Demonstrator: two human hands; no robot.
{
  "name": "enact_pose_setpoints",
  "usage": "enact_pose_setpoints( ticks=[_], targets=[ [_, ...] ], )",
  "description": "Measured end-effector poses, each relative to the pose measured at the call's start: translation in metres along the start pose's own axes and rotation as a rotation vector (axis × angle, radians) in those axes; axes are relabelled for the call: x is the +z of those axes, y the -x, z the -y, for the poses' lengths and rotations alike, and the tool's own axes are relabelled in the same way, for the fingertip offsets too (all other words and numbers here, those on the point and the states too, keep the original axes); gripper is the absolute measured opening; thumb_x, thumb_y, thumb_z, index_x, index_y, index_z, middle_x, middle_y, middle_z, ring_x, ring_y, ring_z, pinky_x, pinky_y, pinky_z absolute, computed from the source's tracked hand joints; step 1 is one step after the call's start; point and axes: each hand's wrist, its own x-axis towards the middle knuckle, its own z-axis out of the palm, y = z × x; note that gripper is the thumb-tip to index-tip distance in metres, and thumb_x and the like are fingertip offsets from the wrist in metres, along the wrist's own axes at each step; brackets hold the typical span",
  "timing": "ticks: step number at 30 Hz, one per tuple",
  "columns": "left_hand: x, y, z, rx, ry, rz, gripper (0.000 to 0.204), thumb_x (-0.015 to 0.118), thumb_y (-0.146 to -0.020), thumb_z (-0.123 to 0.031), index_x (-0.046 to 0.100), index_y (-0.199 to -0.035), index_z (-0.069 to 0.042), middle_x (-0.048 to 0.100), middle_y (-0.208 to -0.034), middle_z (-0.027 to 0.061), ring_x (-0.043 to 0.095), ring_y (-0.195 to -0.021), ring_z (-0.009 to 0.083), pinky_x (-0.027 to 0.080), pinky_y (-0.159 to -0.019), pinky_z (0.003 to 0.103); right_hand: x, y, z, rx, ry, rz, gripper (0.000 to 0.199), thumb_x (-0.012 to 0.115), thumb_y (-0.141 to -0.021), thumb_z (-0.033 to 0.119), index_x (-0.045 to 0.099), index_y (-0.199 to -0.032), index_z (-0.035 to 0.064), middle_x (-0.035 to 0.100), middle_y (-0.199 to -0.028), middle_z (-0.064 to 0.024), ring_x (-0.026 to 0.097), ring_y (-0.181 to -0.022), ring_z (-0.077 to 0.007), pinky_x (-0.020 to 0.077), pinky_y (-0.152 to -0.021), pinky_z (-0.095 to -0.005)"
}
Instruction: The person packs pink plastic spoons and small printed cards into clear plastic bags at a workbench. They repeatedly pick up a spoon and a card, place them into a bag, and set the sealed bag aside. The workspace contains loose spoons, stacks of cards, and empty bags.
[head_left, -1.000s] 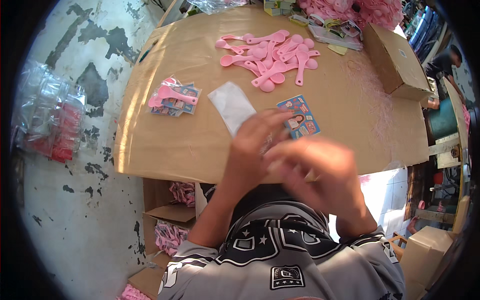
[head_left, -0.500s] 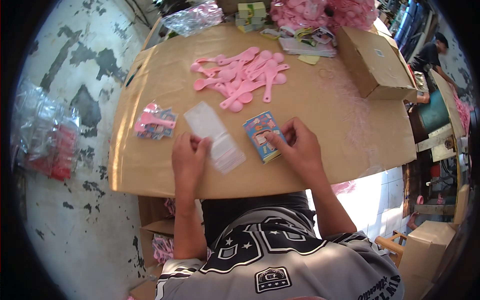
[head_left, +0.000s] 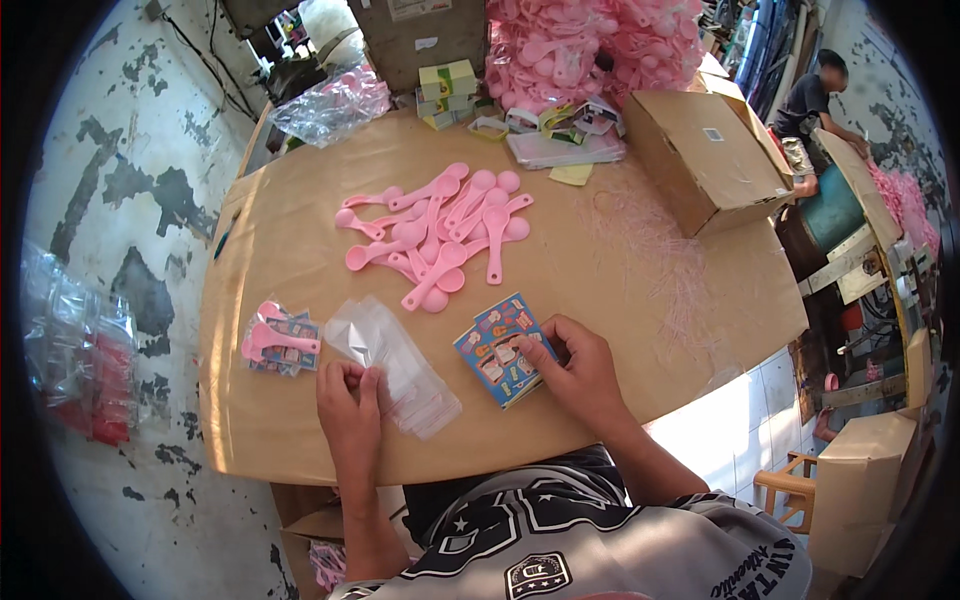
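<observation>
My left hand (head_left: pixel 350 405) is closed, thumb and fingertips pinching the near-left edge of a clear plastic bag (head_left: pixel 350 328). That bag lies skewed over a stack of similar clear bags (head_left: pixel 422 400). My right hand (head_left: pixel 580 375) grips a small stack of blue printed cards (head_left: pixel 490 345), thumb on top and fingers curled at the right side. The cards are slightly fanned on the table. Beyond both hands lies a loose pile of pink plastic measuring spoons (head_left: pixel 440 235). Left of my left hand sit packed bags (head_left: pixel 283 340) holding pink spoons and blue cards.
A brown-covered table (head_left: pixel 620 400) spans the front. At its back stand a cardboard box (head_left: pixel 700 160), a big heap of bagged pink spoons (head_left: pixel 590 50), small card stacks (head_left: pixel 447 90) and plastic packaging (head_left: pixel 335 105). Thin plastic strands (head_left: pixel 660 260) lie right. A person (head_left: pixel 815 105) works at far right.
The view has tilted up, so the table sits lower in it. A clear bag has shifted left off its stack at my left fingers. The cards under my right thumb have fanned out.
</observation>
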Motion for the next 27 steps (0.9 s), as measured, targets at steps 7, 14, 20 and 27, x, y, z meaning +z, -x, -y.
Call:
enact_pose_setpoints(
  ticks=[7,14,20,27],
  targets=[
    [-0.006,-0.001,-0.001,-0.108,0.234,-0.012,0.02,0.072,-0.103,-0.008,0.059,-0.116,0.001,0.063,-0.091,0.0063,0.06,-0.081,0.0166,0.053,-0.078,0.035,0.001,0.0,-0.001,-0.057,0.048,-0.015,0.038,0.077,-0.102,0.041,0.07,-0.094,0.0047,0.064,-0.073,-0.0069,0.057,-0.062,-0.0166,0.0461,-0.06,-0.0353],
    [-0.007,-0.007,0.013,-0.207,0.495,-0.025,0.05,0.077,-0.096,0.0,0.053,-0.141,-0.002,0.066,-0.095,0.0043,0.064,-0.083,0.0109,0.054,-0.071,0.026,0.001,-0.004,-0.006,-0.106,0.062,-0.031,0.04,0.078,-0.101,0.041,0.069,-0.092,0.0036,0.065,-0.073,-0.0085,0.058,-0.063,-0.0182,0.0472,-0.062,-0.0365],
    [-0.01,-0.011,0.03,-0.296,0.699,0.027,0.051,0.079,-0.095,-0.002,0.055,-0.14,-0.001,0.074,-0.107,0.0099,0.07,-0.084,0.0141,0.058,-0.066,0.027,0.007,-0.005,-0.018,-0.178,0.015,-0.062,0.037,0.077,-0.103,0.036,0.069,-0.093,0.0013,0.061,-0.07,-0.005,0.053,-0.065,-0.0116,0.0458,-0.062,-0.0344],
    [-0.012,-0.007,0.03,-0.225,0.741,0.014,0.064,0.081,-0.095,-0.001,0.047,-0.15,-0.001,0.072,-0.101,0.0073,0.066,-0.082,0.0092,0.055,-0.069,0.024,0.005,-0.001,-0.01,-0.09,-0.084,-0.009,0.031,0.075,-0.107,0.029,0.069,-0.093,0.0015,0.063,-0.075,0.0039,0.049,-0.069,-0.0028,0.0397,-0.06,-0.0246]
  ],
)
